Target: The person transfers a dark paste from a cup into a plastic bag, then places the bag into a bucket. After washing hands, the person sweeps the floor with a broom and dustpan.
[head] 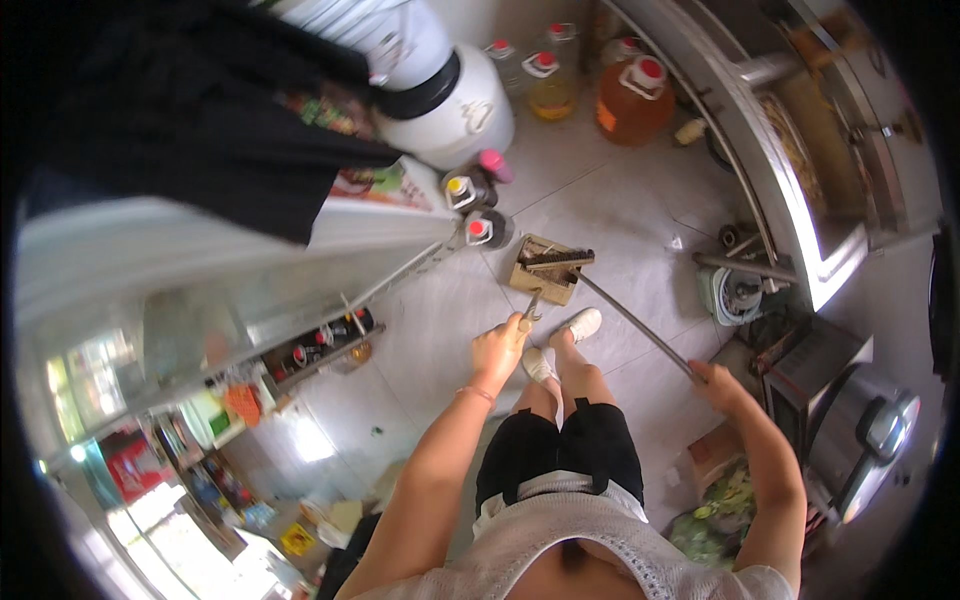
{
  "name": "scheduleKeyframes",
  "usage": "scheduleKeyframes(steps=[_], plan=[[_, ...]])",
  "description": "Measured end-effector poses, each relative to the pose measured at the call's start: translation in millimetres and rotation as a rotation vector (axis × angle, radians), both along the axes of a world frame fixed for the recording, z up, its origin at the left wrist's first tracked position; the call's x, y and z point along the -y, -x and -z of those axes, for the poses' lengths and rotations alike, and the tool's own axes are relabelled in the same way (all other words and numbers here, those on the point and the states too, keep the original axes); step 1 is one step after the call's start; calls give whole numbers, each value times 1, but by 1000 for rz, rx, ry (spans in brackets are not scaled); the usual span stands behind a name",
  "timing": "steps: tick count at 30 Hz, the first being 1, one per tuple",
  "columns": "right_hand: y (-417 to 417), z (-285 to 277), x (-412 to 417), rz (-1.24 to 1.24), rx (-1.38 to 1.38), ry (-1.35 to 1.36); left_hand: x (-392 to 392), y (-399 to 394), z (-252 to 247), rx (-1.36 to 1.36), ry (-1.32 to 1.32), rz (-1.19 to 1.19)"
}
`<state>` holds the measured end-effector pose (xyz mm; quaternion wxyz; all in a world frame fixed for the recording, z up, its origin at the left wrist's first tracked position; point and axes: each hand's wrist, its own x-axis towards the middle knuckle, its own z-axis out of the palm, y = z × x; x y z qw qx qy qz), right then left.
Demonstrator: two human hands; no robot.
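My left hand is closed around the upright handle of a yellowish dustpan, whose pan lies on the tiled floor just beyond my shoes. In my right hand is the end of a long-handled broom. The handle slants down and leftward to the broom head, which is over the dustpan. Whether its bristles touch the pan is unclear. Some debris shows in the pan, partly hidden by the broom head.
Dark-liquid jugs and a white barrel line the left side. An amber-liquid jug stands ahead. To the right are a metal-framed counter and a rice cooker; leafy vegetables lie on the floor at lower right.
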<state>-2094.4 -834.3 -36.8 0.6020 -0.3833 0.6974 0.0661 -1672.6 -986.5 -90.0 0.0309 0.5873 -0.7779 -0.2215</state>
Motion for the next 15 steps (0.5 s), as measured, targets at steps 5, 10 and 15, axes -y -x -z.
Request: scheduleKeyframes(steps=[5, 10, 15], plan=[[-26, -3, -74, -22, -20, 298, -49, -52, -16, -47, -63, -132], [-81, -1, -26, 212, -24, 48, -132, -135, -29, -30, 107, -238], [-134, 61, 26, 22, -131, 54, -150, -172, -1, 65, 30, -235]])
